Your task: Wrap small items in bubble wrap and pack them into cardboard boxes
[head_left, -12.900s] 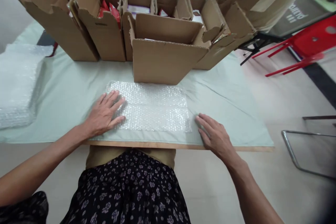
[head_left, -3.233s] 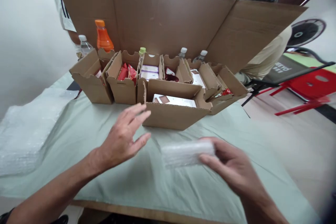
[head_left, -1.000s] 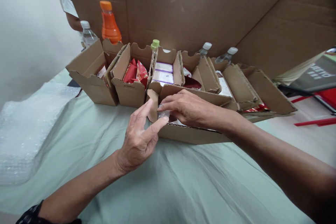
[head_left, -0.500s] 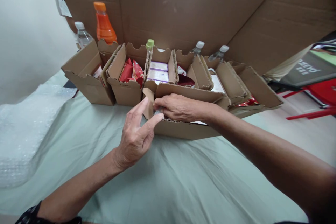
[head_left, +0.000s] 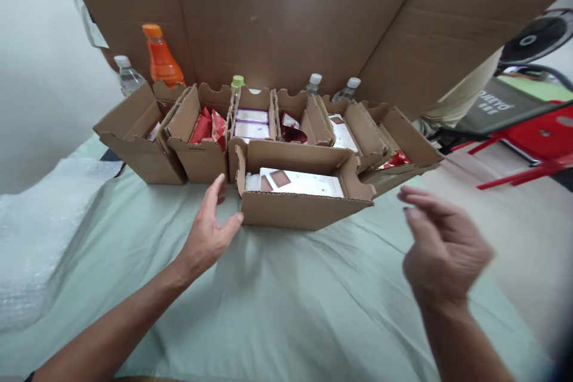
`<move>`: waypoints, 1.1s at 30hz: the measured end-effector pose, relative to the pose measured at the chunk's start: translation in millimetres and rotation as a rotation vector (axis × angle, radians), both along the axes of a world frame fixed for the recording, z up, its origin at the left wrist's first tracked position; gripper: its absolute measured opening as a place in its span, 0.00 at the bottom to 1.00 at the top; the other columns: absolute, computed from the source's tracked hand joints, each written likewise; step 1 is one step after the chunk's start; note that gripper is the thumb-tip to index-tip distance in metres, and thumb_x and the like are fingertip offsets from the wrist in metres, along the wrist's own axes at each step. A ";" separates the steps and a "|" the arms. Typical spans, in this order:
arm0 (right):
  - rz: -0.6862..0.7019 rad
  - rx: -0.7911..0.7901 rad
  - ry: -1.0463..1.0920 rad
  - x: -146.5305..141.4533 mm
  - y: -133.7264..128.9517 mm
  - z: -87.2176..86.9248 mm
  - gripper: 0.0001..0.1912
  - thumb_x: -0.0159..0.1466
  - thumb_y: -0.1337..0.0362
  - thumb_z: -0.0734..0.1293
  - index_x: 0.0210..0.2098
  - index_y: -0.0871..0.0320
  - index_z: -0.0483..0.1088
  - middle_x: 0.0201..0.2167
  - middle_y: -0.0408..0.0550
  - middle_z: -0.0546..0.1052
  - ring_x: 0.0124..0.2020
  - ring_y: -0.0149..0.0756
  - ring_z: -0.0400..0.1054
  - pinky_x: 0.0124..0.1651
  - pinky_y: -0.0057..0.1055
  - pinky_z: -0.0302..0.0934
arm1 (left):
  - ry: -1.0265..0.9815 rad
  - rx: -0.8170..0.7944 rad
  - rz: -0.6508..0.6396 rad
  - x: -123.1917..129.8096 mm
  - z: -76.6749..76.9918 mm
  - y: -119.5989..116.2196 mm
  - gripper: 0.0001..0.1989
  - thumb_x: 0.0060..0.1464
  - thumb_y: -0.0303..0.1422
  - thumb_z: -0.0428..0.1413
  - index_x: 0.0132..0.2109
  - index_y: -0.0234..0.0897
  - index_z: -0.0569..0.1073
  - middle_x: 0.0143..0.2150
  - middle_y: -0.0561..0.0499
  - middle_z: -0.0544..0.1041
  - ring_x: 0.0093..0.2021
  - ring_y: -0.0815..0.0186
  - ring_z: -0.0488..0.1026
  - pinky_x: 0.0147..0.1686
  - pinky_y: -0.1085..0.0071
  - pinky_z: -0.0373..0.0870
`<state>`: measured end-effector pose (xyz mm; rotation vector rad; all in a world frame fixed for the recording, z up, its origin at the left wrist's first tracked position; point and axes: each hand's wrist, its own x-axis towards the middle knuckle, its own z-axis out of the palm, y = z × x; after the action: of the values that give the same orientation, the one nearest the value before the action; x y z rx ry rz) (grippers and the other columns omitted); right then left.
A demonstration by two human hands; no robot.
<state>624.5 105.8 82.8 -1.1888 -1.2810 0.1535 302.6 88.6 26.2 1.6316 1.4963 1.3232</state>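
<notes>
A long cardboard box, its top uncovered, sits crosswise in front of a row of similar boxes. In it lies a white carton with brown pictures, and clear plastic wrap at its left end. My left hand is open, thumb and fingers apart, the thumb at the box's left front corner. Whether the thumb touches the cardboard I cannot tell. To the right of the box, my right hand hangs in the air, fingers apart and slightly blurred, with nothing in it.
Behind stand several cardboard boxes holding red packets and purple-white packs. Bottles, one orange, stand before a tall cardboard panel. Bubble wrap lies left. A red chair is at the right.
My right hand has come out of the front box and moved right. My left hand has shifted slightly left and down. The view has turned, and the carton now shows.
</notes>
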 end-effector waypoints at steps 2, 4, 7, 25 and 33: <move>0.028 -0.255 0.035 6.7 -0.2 -39.9 0.21 0.60 0.53 0.74 0.50 0.54 0.76 0.54 0.56 0.79 0.55 0.53 0.74 0.55 0.56 0.68 | -0.131 -0.093 -0.046 7.9 -8.7 6.9 0.39 0.59 0.36 0.59 0.73 0.44 0.55 0.71 0.39 0.65 0.69 0.50 0.65 0.67 0.46 0.63; 0.182 -0.444 0.040 0.7 8.1 -68.4 0.33 0.56 0.46 0.74 0.56 0.56 0.72 0.56 0.60 0.77 0.55 0.56 0.73 0.53 0.56 0.69 | -0.225 -0.136 -0.095 19.9 -15.4 14.7 0.36 0.56 0.36 0.60 0.70 0.41 0.60 0.67 0.40 0.69 0.66 0.50 0.68 0.66 0.48 0.64; 0.362 -0.519 0.033 -17.5 17.7 -83.2 0.36 0.57 0.40 0.71 0.56 0.58 0.69 0.55 0.61 0.78 0.53 0.55 0.73 0.54 0.53 0.68 | -0.309 -0.146 -0.096 38.8 -19.3 19.0 0.33 0.53 0.36 0.62 0.64 0.37 0.65 0.62 0.40 0.74 0.63 0.51 0.71 0.66 0.51 0.64; 0.502 -0.291 -0.058 -121.4 -57.3 -36.2 0.25 0.68 0.52 0.67 0.61 0.55 0.70 0.57 0.57 0.77 0.57 0.52 0.71 0.60 0.51 0.66 | -0.304 -0.015 0.245 -38.3 22.5 -88.4 0.29 0.52 0.45 0.67 0.57 0.34 0.76 0.55 0.40 0.81 0.56 0.49 0.78 0.64 0.51 0.69; 0.293 -0.360 -0.037 -69.6 -110.3 -36.8 0.23 0.68 0.51 0.68 0.57 0.55 0.74 0.56 0.57 0.79 0.59 0.53 0.71 0.61 0.52 0.65 | -0.246 -0.039 0.006 8.5 14.8 -108.0 0.24 0.60 0.38 0.62 0.61 0.39 0.74 0.64 0.41 0.76 0.66 0.51 0.70 0.68 0.55 0.64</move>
<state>554.9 -4.5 46.1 -1.3031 -1.4977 0.5992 311.0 -19.3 40.9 1.3846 1.3716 1.4305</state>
